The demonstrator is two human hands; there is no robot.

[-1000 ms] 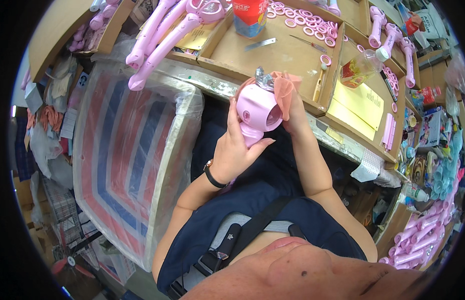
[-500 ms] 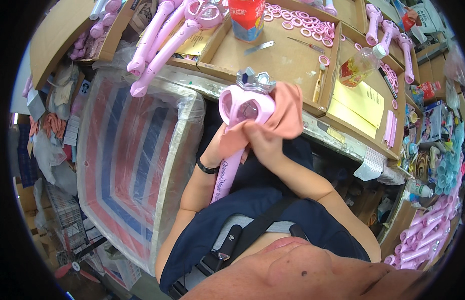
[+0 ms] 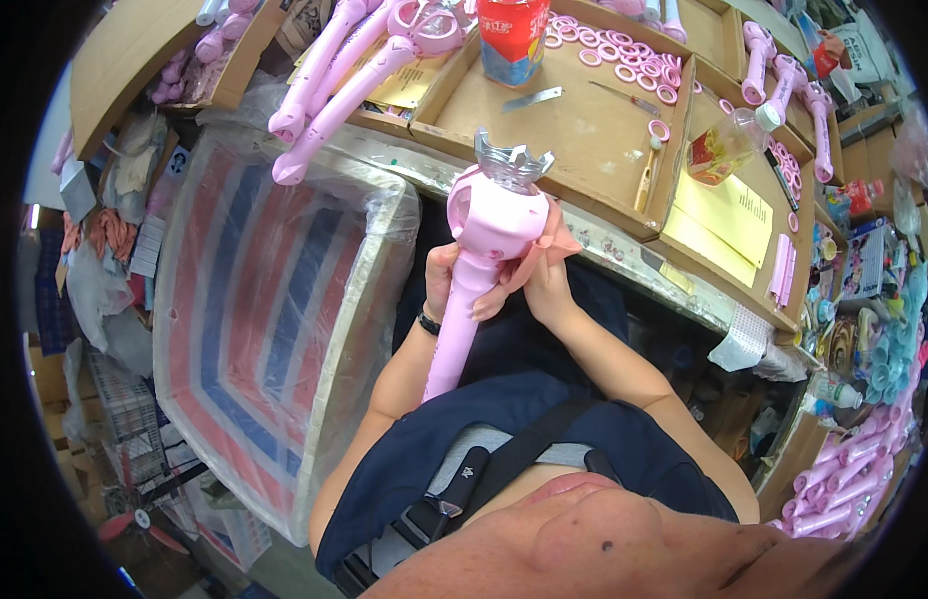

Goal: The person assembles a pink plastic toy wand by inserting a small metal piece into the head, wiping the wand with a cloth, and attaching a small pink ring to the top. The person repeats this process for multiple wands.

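Note:
A pink toy wand point(image 3: 492, 222) with a round, windowed head and a silver crown point(image 3: 511, 163) on top stands tilted before my chest. Below the head, my left hand point(image 3: 441, 282) is closed round the neck of its handle, fingers wrapping to the far side. My right hand point(image 3: 547, 292) pinches a peach-coloured cloth point(image 3: 558, 240) and presses it to the right side of the head. Much of the cloth is hidden behind the wand. The lower end of the handle reaches my dark clothing.
Beyond the wand is a bench with cardboard trays point(image 3: 584, 130) holding pink rings point(image 3: 628, 60), a metal strip point(image 3: 533, 99) and a red cup point(image 3: 512, 40). More wands point(image 3: 344, 100) overhang its edge at left. A plastic-covered striped box point(image 3: 274, 299) stands to my left; a bottle point(image 3: 728, 145) is at right.
The wand has turned about its length, so another side of the head faces me. The cloth has shifted from the front of the head to its right side, with my right hand.

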